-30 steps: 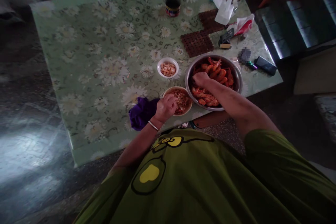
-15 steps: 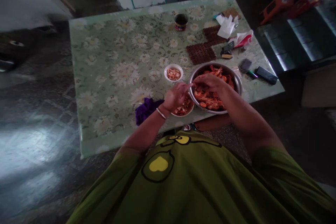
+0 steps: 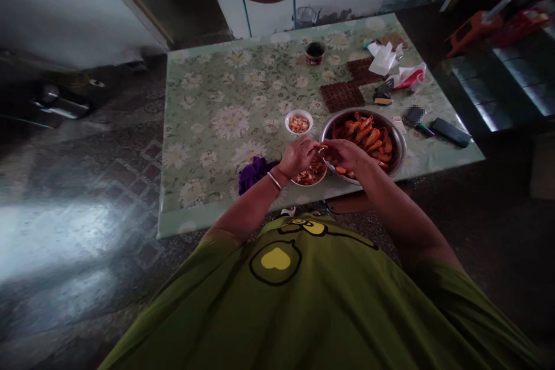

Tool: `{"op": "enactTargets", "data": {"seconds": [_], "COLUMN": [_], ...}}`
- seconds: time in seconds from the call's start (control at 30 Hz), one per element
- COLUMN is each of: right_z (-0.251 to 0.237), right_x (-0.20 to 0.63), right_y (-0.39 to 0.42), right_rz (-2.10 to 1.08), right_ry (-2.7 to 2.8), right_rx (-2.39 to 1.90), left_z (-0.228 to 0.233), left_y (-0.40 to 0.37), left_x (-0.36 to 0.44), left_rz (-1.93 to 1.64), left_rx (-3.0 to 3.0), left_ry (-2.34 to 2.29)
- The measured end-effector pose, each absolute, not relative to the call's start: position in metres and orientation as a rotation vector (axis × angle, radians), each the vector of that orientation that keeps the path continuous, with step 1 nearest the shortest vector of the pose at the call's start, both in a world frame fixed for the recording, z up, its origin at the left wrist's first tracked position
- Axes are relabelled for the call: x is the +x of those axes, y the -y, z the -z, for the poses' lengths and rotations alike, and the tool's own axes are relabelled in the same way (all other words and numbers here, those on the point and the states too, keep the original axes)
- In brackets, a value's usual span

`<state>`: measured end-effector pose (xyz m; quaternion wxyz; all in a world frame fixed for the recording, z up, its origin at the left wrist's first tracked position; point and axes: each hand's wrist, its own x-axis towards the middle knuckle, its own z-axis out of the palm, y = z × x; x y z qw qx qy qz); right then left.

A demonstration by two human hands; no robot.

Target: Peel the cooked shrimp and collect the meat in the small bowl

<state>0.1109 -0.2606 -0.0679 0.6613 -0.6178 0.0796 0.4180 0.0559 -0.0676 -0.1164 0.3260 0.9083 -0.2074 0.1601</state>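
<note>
Up from the shrimp basin (image 3: 402, 154), my right hand (image 3: 346, 154) now joins my left hand (image 3: 299, 155), fingertips pinching an orange morsel (image 3: 324, 146) together: fetching yields to two-handed work.

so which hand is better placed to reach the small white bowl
Likely the left hand: it is just on the near side of the white bowl, while the right hand is farther off, at the left edge of the steel basin.
</note>
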Motion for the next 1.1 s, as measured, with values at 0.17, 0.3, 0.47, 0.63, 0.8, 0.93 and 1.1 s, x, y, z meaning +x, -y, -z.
{"op": "enactTargets", "data": {"seconds": [0.17,0.3,0.47,0.63,0.8,0.93,1.1], "right_z": [0.063,0.065,0.073,0.066,0.05,0.041,0.034], "right_x": [0.086,0.076,0.068,0.054,0.049,0.051,0.051], "right_y": [0.263,0.255,0.233,0.216,0.211,0.216,0.221], "right_rz": [-0.352,-0.209,-0.204,-0.274,-0.279,-0.265,-0.218], "right_ry": [0.134,0.299,0.127,-0.135,-0.231,-0.199,-0.183], "right_rx": [-1.902,-2.129,-1.998,-1.682,-1.584,-1.604,-1.591], "left_z": [0.115,0.118,0.118,0.112,0.087,0.05,0.064], "left_y": [0.056,0.048,0.038,0.028,0.018,0.008,0.005], "left_x": [0.062,0.065,0.063,0.065,0.069,0.065,0.081], "left_rz": [-0.342,-0.301,-0.285,-0.313,-0.374,-0.432,-0.332], "left_rx": [2.323,2.242,2.101,1.995,1.92,1.902,1.996], "left_ry": [0.633,0.645,0.45,0.403,0.458,0.573,0.779]}}
